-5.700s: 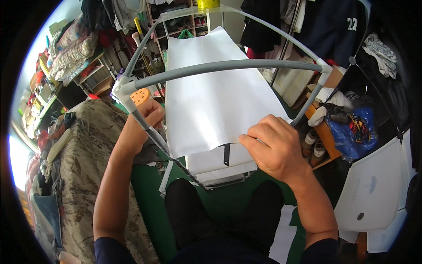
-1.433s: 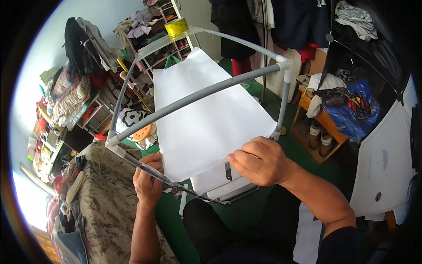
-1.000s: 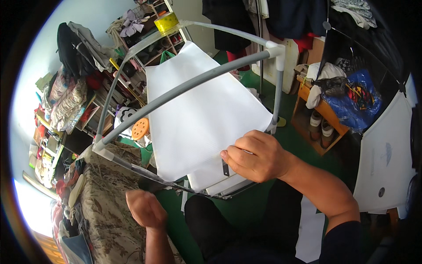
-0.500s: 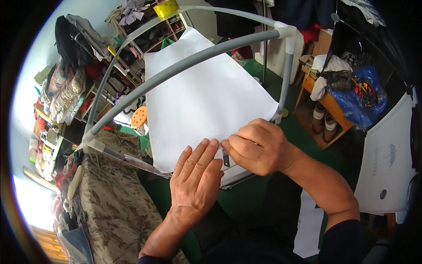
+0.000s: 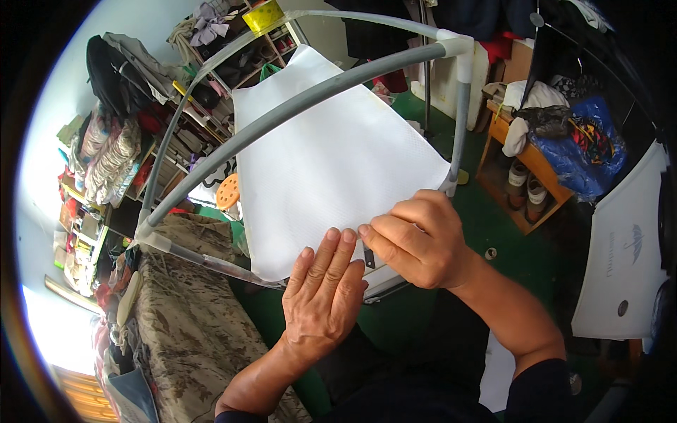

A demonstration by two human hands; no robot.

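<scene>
Left hand [image 5: 321,299]: since the frame of a second ago, ours has moved from clear of the white textured sheet [image 5: 331,169] onto its near edge, just beside the right hand [image 5: 423,240]; its fingers lie extended, flat and holding nothing.
Right hand: we have the fingers curled and closed, thumb against forefinger, apparently pinching the sheet's near edge.
White textured sheet: stretches beneath the gray curved crossbar [image 5: 303,106], showing on both its far and near sides.
Black holed strip [image 5: 369,259]: on the near side of the crossbar, below the sheet's edge and partly hidden by our hands.
Yellow tape roll [image 5: 263,17]: beyond the crossbar, up on the frame.
Step in hand: we seem to be smoothing and steadying that edge.
Next move: we judge it calls for keeping the pinch firm while the flat fingers press evenly.
</scene>
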